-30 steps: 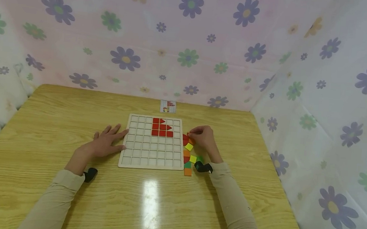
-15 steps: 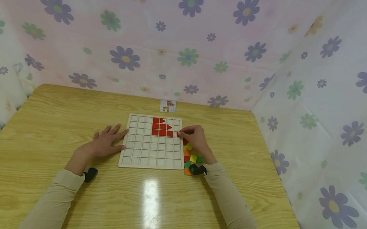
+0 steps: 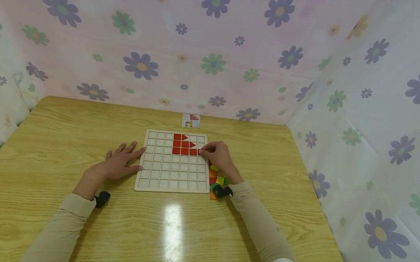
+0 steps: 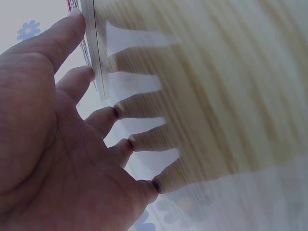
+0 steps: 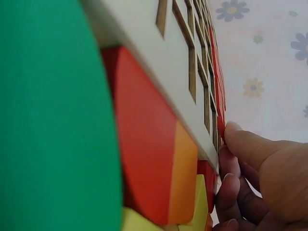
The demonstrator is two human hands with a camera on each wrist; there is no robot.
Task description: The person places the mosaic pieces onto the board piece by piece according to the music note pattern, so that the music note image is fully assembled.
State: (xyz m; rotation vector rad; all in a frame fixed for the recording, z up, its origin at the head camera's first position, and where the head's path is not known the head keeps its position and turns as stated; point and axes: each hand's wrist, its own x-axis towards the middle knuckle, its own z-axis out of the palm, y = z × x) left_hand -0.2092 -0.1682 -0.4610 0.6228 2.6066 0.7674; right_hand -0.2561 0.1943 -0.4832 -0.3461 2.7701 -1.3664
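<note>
A pale wooden grid board [image 3: 168, 190] lies on the table, with red tiles [image 3: 185, 144] in its upper middle cells, some square and some pointed. With fingers spread, my left hand [image 3: 116, 168] rests on the table, thumb and a fingertip at the board's left edge. My right hand [image 3: 218, 156] pinches a small red tile [image 5: 221, 129] between thumb and finger at the right end of the third row. That tile is mostly hidden by the fingertips, so I cannot tell its shape.
Loose tiles lie along the board's right side, including a yellow tile [image 3: 220, 180], an orange tile [image 3: 213, 196] and a large green piece [image 5: 53, 120] close to the right wrist camera. A small pattern card [image 3: 191, 120] lies behind the board. Flowered cloth [image 3: 215, 65] surrounds the table.
My right hand has moved left from the loose tiles onto the board's right columns, carrying a red tile to the third row. The left hand stays at the board's edge.
</note>
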